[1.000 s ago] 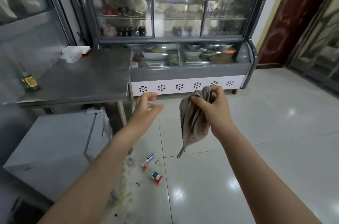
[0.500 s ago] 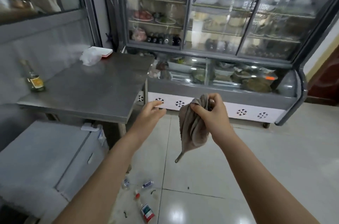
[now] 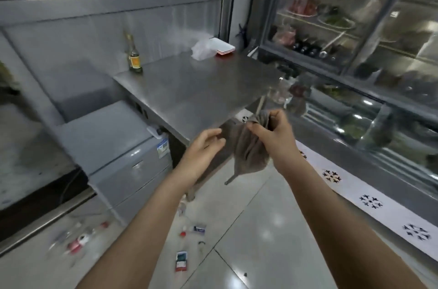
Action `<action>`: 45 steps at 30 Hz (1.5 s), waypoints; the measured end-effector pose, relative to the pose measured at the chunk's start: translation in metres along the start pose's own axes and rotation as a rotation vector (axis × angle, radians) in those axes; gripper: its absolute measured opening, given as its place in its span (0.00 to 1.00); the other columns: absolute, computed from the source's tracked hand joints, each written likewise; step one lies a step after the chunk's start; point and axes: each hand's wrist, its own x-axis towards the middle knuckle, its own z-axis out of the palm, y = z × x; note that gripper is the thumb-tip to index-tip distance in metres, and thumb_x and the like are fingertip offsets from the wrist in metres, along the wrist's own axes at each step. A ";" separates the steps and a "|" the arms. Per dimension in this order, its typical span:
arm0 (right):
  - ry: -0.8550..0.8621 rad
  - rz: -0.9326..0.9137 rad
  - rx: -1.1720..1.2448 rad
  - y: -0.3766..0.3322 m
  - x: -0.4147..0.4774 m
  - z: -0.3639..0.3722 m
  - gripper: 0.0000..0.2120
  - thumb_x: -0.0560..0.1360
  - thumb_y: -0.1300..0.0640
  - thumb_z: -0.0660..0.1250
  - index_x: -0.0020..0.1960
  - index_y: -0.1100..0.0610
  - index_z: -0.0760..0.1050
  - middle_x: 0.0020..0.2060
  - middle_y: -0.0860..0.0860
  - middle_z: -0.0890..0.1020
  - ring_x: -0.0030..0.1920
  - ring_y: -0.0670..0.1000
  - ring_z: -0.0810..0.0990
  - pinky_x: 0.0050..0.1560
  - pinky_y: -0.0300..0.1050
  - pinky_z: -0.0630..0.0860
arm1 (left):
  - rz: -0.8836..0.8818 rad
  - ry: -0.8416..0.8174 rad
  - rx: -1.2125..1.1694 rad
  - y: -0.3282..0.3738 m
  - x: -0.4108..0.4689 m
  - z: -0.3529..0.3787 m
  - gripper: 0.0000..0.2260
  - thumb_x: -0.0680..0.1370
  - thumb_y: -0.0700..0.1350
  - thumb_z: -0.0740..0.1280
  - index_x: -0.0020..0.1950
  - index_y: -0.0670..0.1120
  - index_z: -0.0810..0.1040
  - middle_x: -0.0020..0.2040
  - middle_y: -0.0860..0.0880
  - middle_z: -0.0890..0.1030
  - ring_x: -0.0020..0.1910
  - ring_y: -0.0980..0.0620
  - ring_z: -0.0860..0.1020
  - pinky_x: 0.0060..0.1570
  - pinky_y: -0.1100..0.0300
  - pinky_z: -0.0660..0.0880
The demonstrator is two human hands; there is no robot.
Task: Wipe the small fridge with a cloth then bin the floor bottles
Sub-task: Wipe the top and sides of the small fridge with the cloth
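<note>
so, where's the cloth [image 3: 246,149]?
— in the air by the near corner of the desk [image 3: 201,89], hanging bunched from the right hand [image 3: 272,134], a thin tail dangling at the bottom.

what kind of grip is that?
— tight: fingers and thumb curled round the gathered top, the rest drooping below the fist.

and the left hand [image 3: 203,146]?
— just beside it, fingers a little bent, tips at the cloth's left edge. its grip i cannot tell: touching or pinching, the blur hides it.

the fridge [image 3: 123,146]?
— left of the hands, a low grey box with its door closed, partly under the desk's left end, a sticker at the top of its front. neither hand touches it.

bottles [image 3: 182,263]?
— on the floor [image 3: 260,253] below the forearms: one with a red and green label nearest, one with a blue label and a red cap just beyond it, more red-capped ones blurred in front of the fridge.

what's on the desk?
— a tall bottle [image 3: 135,58] with a yellow label, upright at the far left by the wall; a crumpled clear bag [image 3: 201,50] and a stack of red-rimmed plates [image 3: 224,48] at the back.

and to the right?
— a glass case [image 3: 355,56] with food on its shelves, black snowflakes on a white band along its base.
</note>
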 end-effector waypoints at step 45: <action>-1.135 0.352 -0.426 0.201 0.379 0.214 0.11 0.76 0.67 0.57 0.47 0.58 0.77 0.33 0.54 0.77 0.28 0.49 0.74 0.26 0.38 0.73 | -0.566 0.649 0.359 -0.126 0.292 -0.089 0.06 0.74 0.37 0.67 0.48 0.45 0.81 0.43 0.48 0.80 0.45 0.47 0.78 0.43 0.59 0.76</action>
